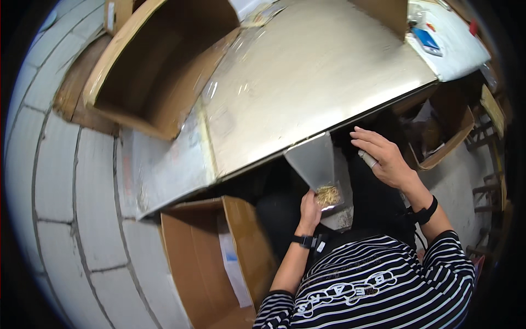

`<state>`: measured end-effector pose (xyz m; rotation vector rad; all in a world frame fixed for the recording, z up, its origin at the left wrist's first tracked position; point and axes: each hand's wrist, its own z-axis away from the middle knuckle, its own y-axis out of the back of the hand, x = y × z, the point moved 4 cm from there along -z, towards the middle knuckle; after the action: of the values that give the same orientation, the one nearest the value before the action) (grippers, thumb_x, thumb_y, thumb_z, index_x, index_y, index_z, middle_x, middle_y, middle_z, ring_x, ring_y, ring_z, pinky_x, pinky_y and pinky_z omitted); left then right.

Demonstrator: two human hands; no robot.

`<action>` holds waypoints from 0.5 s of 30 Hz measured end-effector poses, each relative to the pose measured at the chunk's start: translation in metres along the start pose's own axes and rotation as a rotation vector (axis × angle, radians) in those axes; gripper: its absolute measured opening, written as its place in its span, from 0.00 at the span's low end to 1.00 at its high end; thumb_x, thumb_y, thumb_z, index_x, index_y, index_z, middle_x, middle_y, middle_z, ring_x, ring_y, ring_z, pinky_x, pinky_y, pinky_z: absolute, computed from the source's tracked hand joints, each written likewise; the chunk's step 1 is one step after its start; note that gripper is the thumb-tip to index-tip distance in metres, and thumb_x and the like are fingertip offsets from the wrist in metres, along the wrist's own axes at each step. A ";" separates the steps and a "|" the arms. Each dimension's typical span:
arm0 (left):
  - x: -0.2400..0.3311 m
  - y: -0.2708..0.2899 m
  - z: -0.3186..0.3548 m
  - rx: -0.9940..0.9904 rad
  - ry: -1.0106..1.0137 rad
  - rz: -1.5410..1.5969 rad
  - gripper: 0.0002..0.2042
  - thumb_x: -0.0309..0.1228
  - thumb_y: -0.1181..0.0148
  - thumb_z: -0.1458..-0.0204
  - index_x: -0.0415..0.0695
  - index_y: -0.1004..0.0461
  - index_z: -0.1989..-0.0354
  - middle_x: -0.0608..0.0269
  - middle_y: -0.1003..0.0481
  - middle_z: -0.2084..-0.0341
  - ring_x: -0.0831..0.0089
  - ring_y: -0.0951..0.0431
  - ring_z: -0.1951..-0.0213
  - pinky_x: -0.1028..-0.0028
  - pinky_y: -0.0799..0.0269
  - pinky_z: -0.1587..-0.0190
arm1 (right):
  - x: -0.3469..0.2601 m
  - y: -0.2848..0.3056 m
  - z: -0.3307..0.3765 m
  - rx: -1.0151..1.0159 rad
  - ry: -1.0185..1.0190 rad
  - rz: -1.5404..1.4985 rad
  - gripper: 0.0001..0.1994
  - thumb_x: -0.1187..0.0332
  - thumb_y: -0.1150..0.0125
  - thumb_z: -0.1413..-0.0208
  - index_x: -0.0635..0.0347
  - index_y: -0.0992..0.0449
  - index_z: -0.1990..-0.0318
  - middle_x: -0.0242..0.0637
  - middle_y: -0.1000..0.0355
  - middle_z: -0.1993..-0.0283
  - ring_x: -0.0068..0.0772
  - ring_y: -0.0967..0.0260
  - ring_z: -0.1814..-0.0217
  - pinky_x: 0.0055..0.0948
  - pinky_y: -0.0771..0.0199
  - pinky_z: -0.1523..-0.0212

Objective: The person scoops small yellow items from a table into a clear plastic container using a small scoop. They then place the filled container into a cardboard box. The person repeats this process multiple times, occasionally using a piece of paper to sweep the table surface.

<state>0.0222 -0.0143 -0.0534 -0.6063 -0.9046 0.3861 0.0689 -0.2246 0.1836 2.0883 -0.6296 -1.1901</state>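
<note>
My left hand (310, 211) is closed at the side of a clear plastic bag (335, 207) just below the table's near edge. Small thin golden pieces (327, 194) lie in a heap inside it; their kind is too small to tell. A grey tapered chute (313, 160) slopes from the table edge down to the bag. To the right of the chute, my right hand (384, 160) is raised with its fingers stretched out, holding nothing. A pale wrap (367, 159) covers part of one of its fingers.
The metal-topped table (285, 82) spans the middle. An open cardboard box (159, 60) lies on its far left, and another box (203, 263) stands below at the near left. At right are a blue-and-white packet (427, 41) on a white sheet and a third box (449, 142).
</note>
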 end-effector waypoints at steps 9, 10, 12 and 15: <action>-0.002 0.022 -0.006 0.076 0.083 -0.029 0.24 0.46 0.64 0.37 0.36 0.37 0.47 0.46 0.25 0.58 0.53 0.19 0.64 0.67 0.19 0.80 | 0.192 0.094 -0.079 0.144 -0.021 0.405 0.21 0.69 0.48 0.42 0.57 0.35 0.40 0.42 0.41 0.35 0.45 0.40 0.36 0.35 0.37 0.38; -0.005 0.025 -0.008 0.051 0.094 -0.008 0.24 0.46 0.63 0.37 0.35 0.36 0.47 0.45 0.25 0.60 0.53 0.19 0.64 0.68 0.19 0.80 | 0.231 0.104 -0.088 0.121 -0.135 0.452 0.23 0.66 0.50 0.41 0.56 0.39 0.38 0.42 0.44 0.33 0.45 0.42 0.34 0.36 0.39 0.37; -0.006 0.029 -0.013 0.081 0.116 -0.083 0.24 0.46 0.61 0.38 0.34 0.35 0.48 0.44 0.24 0.60 0.52 0.19 0.66 0.69 0.20 0.81 | 0.282 0.132 -0.104 0.101 -0.270 0.520 0.26 0.60 0.52 0.40 0.60 0.42 0.36 0.50 0.47 0.32 0.49 0.47 0.32 0.37 0.43 0.35; -0.003 0.038 -0.014 0.131 0.067 -0.059 0.21 0.38 0.54 0.40 0.31 0.36 0.49 0.44 0.25 0.60 0.50 0.19 0.67 0.69 0.19 0.80 | 0.285 0.133 -0.146 -0.083 -0.629 0.540 0.31 0.53 0.59 0.38 0.68 0.48 0.35 0.55 0.51 0.31 0.49 0.52 0.30 0.37 0.50 0.32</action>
<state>0.0297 0.0083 -0.0861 -0.4689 -0.8239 0.3670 0.3196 -0.4638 0.1750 1.3147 -1.3017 -1.4931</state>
